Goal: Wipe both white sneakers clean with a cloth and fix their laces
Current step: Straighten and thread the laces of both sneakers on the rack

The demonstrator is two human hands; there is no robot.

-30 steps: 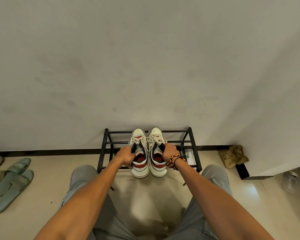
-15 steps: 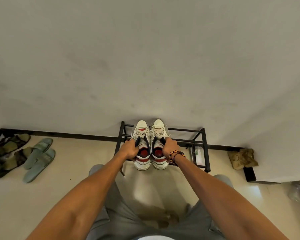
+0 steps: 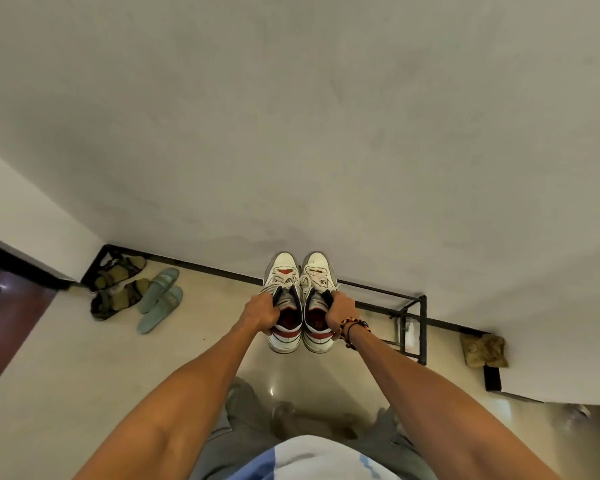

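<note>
Sneakers lifted off rack, left hand, right hand gripping collars

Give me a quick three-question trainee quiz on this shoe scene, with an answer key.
1. True or false: each hand grips one sneaker.
2. Which wrist wears the beaded bracelet: A left, B right?
3. Fill in: the green slippers lie on the ____.

Key:
1. True: left hand grips the left sneaker, right hand the right sneaker.
2. B.
3. Floor.
</note>
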